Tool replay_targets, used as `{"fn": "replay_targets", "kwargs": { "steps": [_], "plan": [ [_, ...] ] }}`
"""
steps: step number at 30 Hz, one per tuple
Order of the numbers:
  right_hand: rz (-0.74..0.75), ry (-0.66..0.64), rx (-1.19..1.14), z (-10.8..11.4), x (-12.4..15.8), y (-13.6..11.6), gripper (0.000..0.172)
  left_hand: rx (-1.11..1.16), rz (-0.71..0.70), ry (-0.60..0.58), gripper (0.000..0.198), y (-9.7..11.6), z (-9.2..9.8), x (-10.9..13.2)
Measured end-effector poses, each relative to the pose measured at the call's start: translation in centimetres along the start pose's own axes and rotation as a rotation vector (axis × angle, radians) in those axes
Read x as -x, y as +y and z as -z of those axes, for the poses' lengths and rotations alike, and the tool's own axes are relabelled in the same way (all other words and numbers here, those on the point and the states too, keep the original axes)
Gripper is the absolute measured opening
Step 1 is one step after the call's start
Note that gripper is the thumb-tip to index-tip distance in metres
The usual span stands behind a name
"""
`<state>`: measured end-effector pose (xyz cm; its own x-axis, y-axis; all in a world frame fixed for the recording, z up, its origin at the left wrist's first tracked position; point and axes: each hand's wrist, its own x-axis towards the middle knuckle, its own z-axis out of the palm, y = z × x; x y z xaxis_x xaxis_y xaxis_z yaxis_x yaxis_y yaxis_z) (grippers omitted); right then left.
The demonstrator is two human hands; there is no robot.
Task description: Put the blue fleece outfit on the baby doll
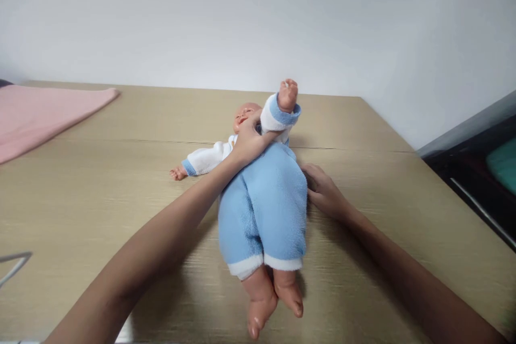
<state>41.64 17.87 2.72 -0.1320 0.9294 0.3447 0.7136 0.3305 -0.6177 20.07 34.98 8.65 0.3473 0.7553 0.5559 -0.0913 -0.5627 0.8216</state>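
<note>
Bald plastic baby doll [264,199] in fleecy blue-and-white clothes, face-up on a wide yellowish-brown wood-grain table [100,220]

The doll is at the middle of the table, its head away from the camera and its bare feet towards it. One arm stretches out to the left of its body; the other points upward. Whether its whole back rests on the surface is hidden.

The person's bare left hand [252,142] lies across the doll's chest, thumb and fingers clamped around the base of the raised white sleeve; the fingertips are out of sight. The bare right hand [324,191] is against the doll's right side at the hip, fingers bent inward. Their ends pass behind the blue cloth, so I cannot tell whether they grip it.

The tabletop has a fine streaked grain and a soft sheen. A thin dark seam runs across it on both sides of the doll, level with its chest, and a shadow spreads to the left of its legs. Far to the left of the doll, a flat pink cloth [44,113] covers part of the surface; nearer the camera on that side is a bent, thin pale-grey wire [16,267].

Beyond the doll's head rises a plain, pale grey-white wall [242,21]. Well to the doll's right, past the table's edge, stands a dark object with a teal patch [503,161], too dim to identify.
</note>
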Motion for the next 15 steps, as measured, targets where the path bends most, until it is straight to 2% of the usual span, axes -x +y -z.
{"fn": "replay_targets", "kwargs": {
  "steps": [8,11,15],
  "plan": [
    [-0.012,0.035,-0.031,0.1,-0.1,-0.6,0.024,0.293,0.165,0.167,0.045,-0.2,2.0,0.4],
    [-0.035,0.071,-0.074,-0.3,-0.1,-1.2,0.022,0.407,0.221,0.203,0.041,0.0,2.9,0.8],
    [-0.097,0.083,-0.285,-2.0,-0.8,-3.3,0.029,0.483,0.242,0.233,0.04,0.1,4.3,1.3]
  ]
}}
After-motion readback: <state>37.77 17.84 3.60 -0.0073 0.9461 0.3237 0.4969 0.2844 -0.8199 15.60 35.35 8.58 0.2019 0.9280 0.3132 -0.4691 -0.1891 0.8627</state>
